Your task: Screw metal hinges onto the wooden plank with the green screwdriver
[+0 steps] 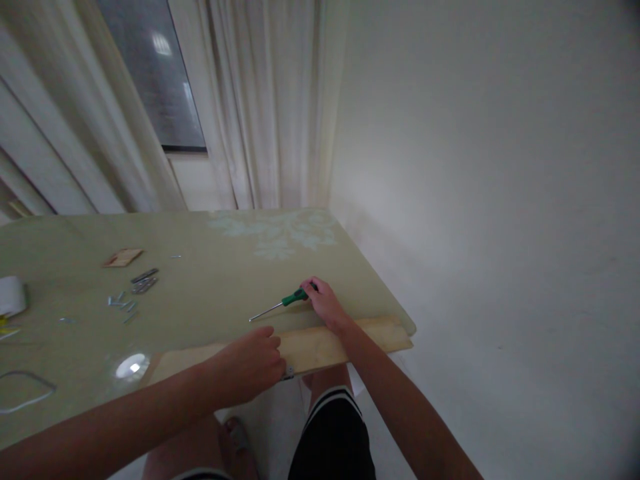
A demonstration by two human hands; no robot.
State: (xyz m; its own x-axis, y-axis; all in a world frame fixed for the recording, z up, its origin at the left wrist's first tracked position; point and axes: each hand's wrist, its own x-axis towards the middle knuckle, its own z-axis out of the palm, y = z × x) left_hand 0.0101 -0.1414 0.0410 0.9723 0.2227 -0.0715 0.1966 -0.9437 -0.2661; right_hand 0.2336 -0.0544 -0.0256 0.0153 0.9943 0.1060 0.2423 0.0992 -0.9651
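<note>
A long pale wooden board (315, 348) lies along the table's near edge. My right hand (325, 303) is closed around the green handle of a screwdriver (293, 298); the shaft points left and slightly down, its tip above or on the tabletop. The right forearm crosses over the board. With curled fingers, my left hand (255, 363) rests at the board's front edge. A small metal piece, perhaps a hinge (289, 372), sticks out beside those fingers. What the left fingers grip is hidden beneath them.
On the green table (215, 287) lie several screws (123, 303), a few metal hinges (145, 281), a small wooden piece (123, 257) and a single screw (175, 257). A white object (11, 296) and a looped cord (30, 403) are at far left. A wall (480, 200) stands to the right.
</note>
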